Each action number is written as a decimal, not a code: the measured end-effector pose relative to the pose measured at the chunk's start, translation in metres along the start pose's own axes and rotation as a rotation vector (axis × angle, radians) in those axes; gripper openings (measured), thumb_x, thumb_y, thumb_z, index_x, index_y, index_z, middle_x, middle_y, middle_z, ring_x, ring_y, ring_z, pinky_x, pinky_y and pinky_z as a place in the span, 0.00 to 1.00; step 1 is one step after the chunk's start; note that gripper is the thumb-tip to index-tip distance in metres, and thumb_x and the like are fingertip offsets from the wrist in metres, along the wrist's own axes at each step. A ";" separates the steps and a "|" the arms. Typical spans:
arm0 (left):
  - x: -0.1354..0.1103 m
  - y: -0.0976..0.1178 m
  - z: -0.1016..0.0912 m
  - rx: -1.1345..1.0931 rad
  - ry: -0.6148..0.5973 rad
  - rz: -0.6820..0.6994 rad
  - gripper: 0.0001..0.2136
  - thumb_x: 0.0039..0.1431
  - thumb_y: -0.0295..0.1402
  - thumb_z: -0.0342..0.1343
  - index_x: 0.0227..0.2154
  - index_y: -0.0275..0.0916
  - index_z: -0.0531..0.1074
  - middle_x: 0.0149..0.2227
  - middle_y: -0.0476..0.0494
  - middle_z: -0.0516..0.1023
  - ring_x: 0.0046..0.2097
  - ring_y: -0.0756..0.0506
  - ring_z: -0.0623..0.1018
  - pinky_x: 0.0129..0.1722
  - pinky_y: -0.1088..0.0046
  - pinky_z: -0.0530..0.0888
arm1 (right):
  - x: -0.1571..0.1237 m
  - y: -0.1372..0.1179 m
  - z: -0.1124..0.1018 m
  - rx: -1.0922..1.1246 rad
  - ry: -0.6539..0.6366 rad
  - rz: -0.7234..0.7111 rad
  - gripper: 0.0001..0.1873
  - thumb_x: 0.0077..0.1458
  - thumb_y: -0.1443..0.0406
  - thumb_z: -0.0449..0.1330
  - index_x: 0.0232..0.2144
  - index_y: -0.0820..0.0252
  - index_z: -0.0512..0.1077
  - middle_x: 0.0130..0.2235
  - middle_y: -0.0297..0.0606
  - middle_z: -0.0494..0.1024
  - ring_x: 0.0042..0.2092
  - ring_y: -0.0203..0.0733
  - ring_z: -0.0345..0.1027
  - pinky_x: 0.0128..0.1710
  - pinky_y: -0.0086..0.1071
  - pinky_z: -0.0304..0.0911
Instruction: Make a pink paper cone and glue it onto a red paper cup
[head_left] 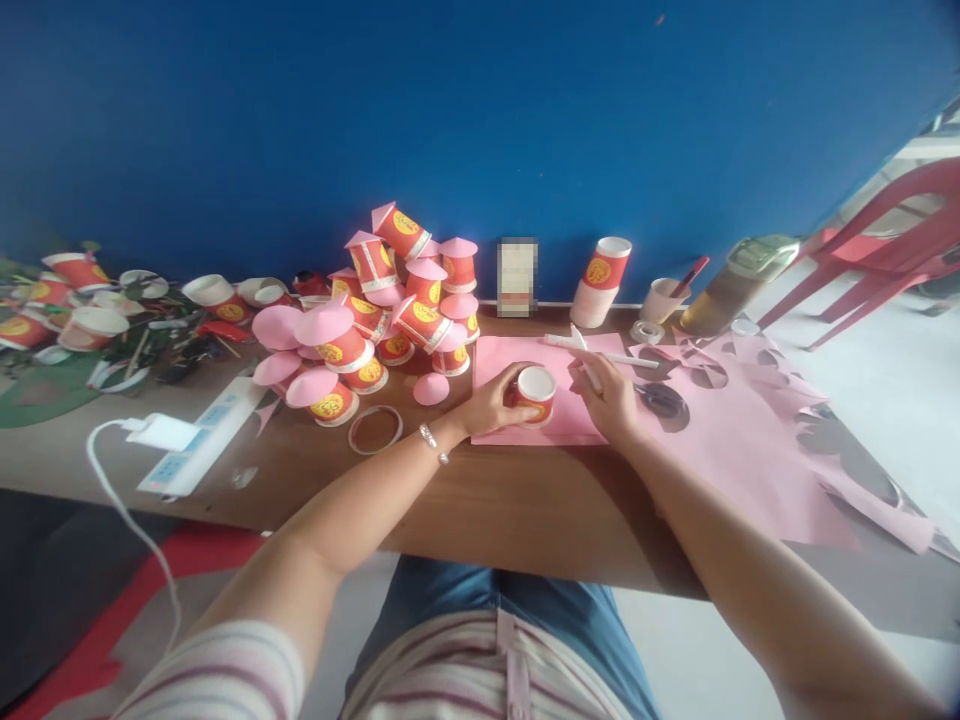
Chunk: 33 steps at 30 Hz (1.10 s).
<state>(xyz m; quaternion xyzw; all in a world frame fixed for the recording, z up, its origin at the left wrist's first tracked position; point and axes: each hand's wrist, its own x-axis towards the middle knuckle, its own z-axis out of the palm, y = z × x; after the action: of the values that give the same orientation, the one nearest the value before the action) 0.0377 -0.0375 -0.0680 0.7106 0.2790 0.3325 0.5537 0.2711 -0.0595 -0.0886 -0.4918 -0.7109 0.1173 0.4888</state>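
Observation:
My left hand [491,405] is wrapped round the side of a red paper cup [535,385], whose pale round end faces up. The cup is just above or on pink paper [495,352]. To its right, my right hand [611,400] is closed on a slim white stick [579,340], pen-like in shape; its exact kind cannot be made out. Another white stick [634,360] lies across the pink paper behind that hand. Black-handled scissors [664,402] rest just right of my right hand, on the cut pink sheet.
Red cups with pink cone tops [426,285] are piled at left centre. Further left lie a white power strip [202,440] and a clutter of cups. A stacked cup column [602,280], tape roll [646,332] and tall bottle [739,285] line the blue wall. Cut pink sheet [757,450] covers the right.

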 end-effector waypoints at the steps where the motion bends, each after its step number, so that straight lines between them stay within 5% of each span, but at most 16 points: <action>1: 0.000 0.000 0.000 0.000 -0.014 0.001 0.32 0.53 0.34 0.69 0.61 0.41 0.66 0.61 0.35 0.73 0.64 0.34 0.72 0.65 0.54 0.68 | 0.000 0.001 0.000 -0.006 0.006 0.003 0.15 0.69 0.58 0.54 0.52 0.55 0.74 0.40 0.40 0.78 0.33 0.40 0.73 0.38 0.39 0.73; 6: 0.000 -0.008 -0.009 -0.150 -0.046 -0.011 0.35 0.53 0.36 0.69 0.64 0.46 0.65 0.68 0.37 0.65 0.67 0.34 0.69 0.65 0.56 0.68 | 0.003 0.004 -0.003 -0.008 0.061 0.008 0.15 0.66 0.57 0.57 0.50 0.55 0.76 0.43 0.40 0.76 0.32 0.39 0.73 0.34 0.37 0.73; 8: 0.002 -0.015 -0.012 -0.264 -0.015 -0.012 0.29 0.58 0.42 0.65 0.62 0.47 0.67 0.65 0.37 0.70 0.66 0.35 0.70 0.64 0.57 0.69 | 0.004 0.005 -0.006 0.007 0.100 0.018 0.15 0.69 0.59 0.53 0.49 0.56 0.76 0.42 0.40 0.75 0.31 0.37 0.72 0.33 0.36 0.72; 12: 0.008 -0.027 -0.015 -0.371 0.176 0.013 0.22 0.64 0.49 0.59 0.55 0.44 0.71 0.57 0.38 0.75 0.62 0.40 0.73 0.61 0.62 0.69 | 0.004 0.010 -0.013 -0.086 0.156 0.081 0.18 0.70 0.63 0.46 0.54 0.57 0.71 0.41 0.40 0.77 0.31 0.39 0.72 0.37 0.37 0.71; 17: 0.013 -0.031 -0.015 -0.266 0.388 -0.067 0.19 0.61 0.51 0.60 0.44 0.41 0.72 0.40 0.45 0.76 0.45 0.46 0.77 0.51 0.68 0.73 | 0.004 0.025 -0.013 -0.295 0.249 0.171 0.24 0.68 0.62 0.47 0.63 0.62 0.61 0.48 0.51 0.79 0.43 0.50 0.75 0.42 0.40 0.70; 24: 0.014 -0.029 -0.015 -0.175 0.421 -0.094 0.16 0.59 0.48 0.62 0.35 0.40 0.70 0.29 0.52 0.69 0.30 0.51 0.70 0.35 0.73 0.70 | 0.009 0.035 -0.015 -0.601 -0.061 0.376 0.14 0.64 0.65 0.55 0.48 0.55 0.77 0.42 0.46 0.82 0.38 0.50 0.75 0.35 0.38 0.65; 33: 0.015 -0.026 -0.014 -0.138 0.438 -0.108 0.19 0.52 0.47 0.67 0.39 0.39 0.71 0.32 0.49 0.73 0.31 0.51 0.70 0.33 0.73 0.69 | 0.018 0.030 -0.021 -0.479 -0.098 0.417 0.11 0.61 0.66 0.59 0.41 0.57 0.81 0.40 0.46 0.84 0.37 0.48 0.75 0.34 0.36 0.64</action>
<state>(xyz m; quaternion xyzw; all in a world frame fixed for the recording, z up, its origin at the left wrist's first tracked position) 0.0347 -0.0116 -0.0885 0.5660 0.4067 0.4668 0.5444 0.3049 -0.0365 -0.0875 -0.7216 -0.6251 0.0678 0.2898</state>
